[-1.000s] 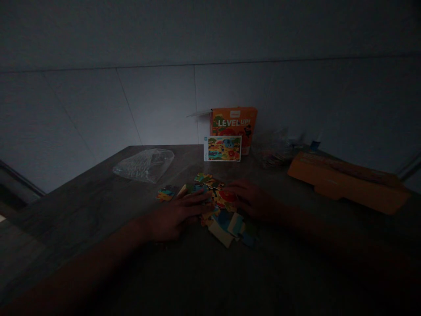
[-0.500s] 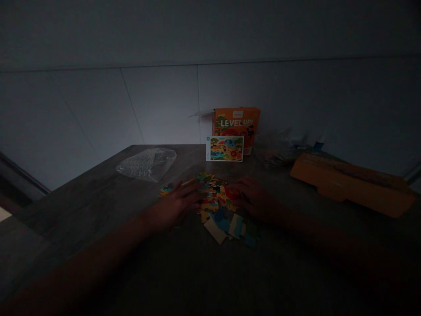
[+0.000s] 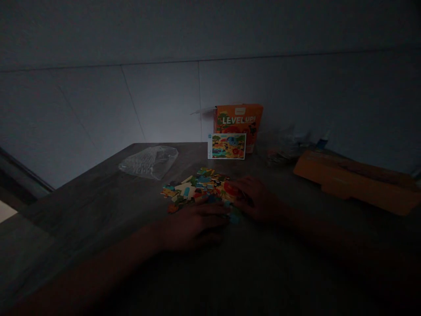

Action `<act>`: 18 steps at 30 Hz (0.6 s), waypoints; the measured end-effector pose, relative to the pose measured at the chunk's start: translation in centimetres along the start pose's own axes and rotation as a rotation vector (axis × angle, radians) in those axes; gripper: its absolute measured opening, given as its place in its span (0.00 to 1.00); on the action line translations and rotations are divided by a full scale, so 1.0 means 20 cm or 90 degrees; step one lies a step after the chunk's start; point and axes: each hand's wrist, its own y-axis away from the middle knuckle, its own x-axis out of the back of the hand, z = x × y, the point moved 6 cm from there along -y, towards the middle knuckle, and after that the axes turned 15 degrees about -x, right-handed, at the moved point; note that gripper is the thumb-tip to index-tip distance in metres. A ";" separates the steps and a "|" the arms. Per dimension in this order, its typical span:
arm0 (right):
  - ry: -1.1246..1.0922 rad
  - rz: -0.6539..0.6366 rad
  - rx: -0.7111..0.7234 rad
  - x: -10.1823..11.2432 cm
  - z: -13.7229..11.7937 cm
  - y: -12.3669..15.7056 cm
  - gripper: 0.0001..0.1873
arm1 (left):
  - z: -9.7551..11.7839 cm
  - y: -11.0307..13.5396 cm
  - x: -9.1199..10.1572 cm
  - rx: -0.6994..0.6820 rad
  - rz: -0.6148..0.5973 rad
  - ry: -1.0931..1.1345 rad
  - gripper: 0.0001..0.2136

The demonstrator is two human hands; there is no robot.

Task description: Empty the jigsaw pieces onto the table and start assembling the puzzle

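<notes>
A loose heap of colourful jigsaw puzzle pieces lies on the dark table, some pieces showing their plain pale backs. My left hand lies across the near side of the heap, fingers stretched to the right over pieces that it partly hides. At the heap's right side, my right hand rests with its fingers out, touching pieces by a red one. Neither hand seems to grip a piece, though the picture is dim. Behind the heap stands a picture card with animals on it, leaning on an orange puzzle box.
A crumpled clear plastic bag lies at the back left. To the right of the box is another clear bag with pieces inside. An orange box part lies at the right of the grey table. A pale wall rises behind.
My left hand has moved from the heap's left side to its near side, towards me and right. Near pieces are pushed closer into the heap. The right hand has hardly moved.
</notes>
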 end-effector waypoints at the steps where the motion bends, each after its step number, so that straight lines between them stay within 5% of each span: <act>1: 0.005 0.002 -0.007 0.00 0.01 0.00 0.25 | -0.03 0.01 0.01 -0.003 0.006 -0.001 0.19; 18: 0.059 0.028 -0.103 -0.01 0.09 -0.01 0.21 | -0.17 0.07 0.04 0.017 0.055 -0.048 0.15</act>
